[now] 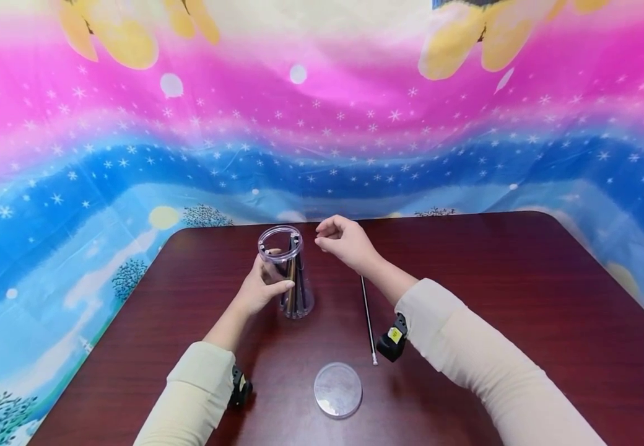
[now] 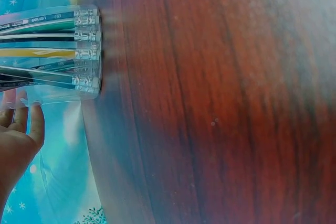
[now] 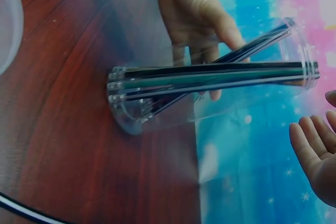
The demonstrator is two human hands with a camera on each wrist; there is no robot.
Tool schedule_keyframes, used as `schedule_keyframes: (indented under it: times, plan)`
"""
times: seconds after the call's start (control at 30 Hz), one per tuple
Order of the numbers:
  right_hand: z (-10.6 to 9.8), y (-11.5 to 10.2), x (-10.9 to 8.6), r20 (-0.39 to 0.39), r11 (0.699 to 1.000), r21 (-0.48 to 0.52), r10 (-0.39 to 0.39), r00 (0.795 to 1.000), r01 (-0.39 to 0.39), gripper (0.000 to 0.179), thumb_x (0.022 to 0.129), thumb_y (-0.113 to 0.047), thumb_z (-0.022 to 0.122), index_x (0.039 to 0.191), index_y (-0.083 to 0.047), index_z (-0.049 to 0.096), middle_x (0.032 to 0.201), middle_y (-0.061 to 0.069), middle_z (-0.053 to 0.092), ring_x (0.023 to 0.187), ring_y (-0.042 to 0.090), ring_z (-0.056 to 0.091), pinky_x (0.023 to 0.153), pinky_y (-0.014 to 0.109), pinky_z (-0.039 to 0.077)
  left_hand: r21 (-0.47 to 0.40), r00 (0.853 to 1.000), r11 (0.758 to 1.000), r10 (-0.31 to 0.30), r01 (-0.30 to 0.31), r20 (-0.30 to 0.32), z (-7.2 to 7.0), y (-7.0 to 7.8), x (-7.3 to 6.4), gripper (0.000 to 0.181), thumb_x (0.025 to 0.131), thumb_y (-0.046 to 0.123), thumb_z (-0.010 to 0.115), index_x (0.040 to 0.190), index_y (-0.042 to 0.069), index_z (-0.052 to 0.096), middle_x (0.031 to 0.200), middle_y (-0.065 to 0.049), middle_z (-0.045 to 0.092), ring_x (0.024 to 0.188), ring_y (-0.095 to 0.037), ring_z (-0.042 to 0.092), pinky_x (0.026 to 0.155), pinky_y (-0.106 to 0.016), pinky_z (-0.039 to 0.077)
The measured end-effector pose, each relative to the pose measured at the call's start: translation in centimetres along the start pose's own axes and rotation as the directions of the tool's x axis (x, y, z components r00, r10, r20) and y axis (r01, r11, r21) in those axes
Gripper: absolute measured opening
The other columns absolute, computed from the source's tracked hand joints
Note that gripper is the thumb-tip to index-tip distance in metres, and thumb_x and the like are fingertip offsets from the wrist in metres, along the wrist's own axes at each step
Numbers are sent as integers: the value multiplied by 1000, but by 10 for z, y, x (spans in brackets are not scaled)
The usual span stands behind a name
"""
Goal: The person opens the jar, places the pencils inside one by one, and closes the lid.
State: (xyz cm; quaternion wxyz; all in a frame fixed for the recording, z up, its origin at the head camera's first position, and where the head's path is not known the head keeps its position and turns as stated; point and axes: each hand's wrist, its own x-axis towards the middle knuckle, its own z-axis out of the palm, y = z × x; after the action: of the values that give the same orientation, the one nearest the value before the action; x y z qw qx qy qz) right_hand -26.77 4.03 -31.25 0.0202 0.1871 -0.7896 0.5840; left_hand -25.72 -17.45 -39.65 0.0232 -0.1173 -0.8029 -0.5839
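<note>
My left hand (image 1: 257,292) grips a clear plastic jar (image 1: 307,300) by its side, the thumb across the front. The jar stands upright near the table's far side, its mouth uncovered. Several pencils (image 1: 295,282) lean inside it, mostly dark with one yellow; the left wrist view shows their metal-banded ends (image 2: 84,53) at the jar's bottom. To the right of the rim hovers my right hand (image 1: 351,243), its fingers loosely bent and nothing seen between them. Below that forearm lies a dark pencil (image 1: 369,319) with a white stripe, partly covered by the arm.
A round clear lid (image 1: 337,390) lies flat on the dark red wooden table (image 1: 495,279) near its front. Behind the table hangs a colourful cloth (image 1: 327,136) with snowflakes. Each wrist carries a small black camera (image 1: 391,341).
</note>
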Motion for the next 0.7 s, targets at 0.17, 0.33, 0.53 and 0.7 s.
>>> schedule_keyframes:
  times: [0.17, 0.33, 0.53, 0.7]
  plan:
    - [-2, 14, -6, 11, 999, 24, 41, 999, -41, 23, 83, -2, 60, 103, 8, 56, 94, 18, 61, 74, 14, 60, 75, 35, 52, -4, 1000, 1000, 4, -4, 0, 1, -1, -1, 70, 75, 0, 69, 133, 7, 32, 83, -1, 55, 85, -9, 54, 86, -26, 41]
    - [-4, 28, -11, 20, 990, 94, 101, 995, -102, 22, 83, 1, 58, 103, 10, 54, 90, 16, 61, 71, 9, 59, 77, 42, 52, -22, 1000, 1000, 5, -5, 3, 1, -1, -1, 69, 75, 0, 68, 133, 7, 31, 81, 2, 55, 82, -7, 54, 84, -23, 41]
    - [-9, 46, -18, 45, 979, 97, 178, 983, -182, 23, 85, 0, 57, 104, 11, 53, 89, 15, 61, 74, 13, 59, 74, 39, 53, -27, 1000, 1000, 1, -1, -3, 1, 0, -1, 70, 75, -1, 68, 134, 6, 31, 80, 1, 54, 80, -5, 53, 82, -22, 42]
    - [-12, 63, -23, 43, 969, 74, 232, 972, -235, 25, 85, 0, 58, 105, 12, 52, 93, 21, 62, 70, 12, 59, 75, 43, 52, -23, 1000, 1000, -12, 12, -8, 2, 0, -1, 69, 75, 0, 69, 133, 7, 32, 87, -7, 58, 82, -6, 54, 84, -24, 41]
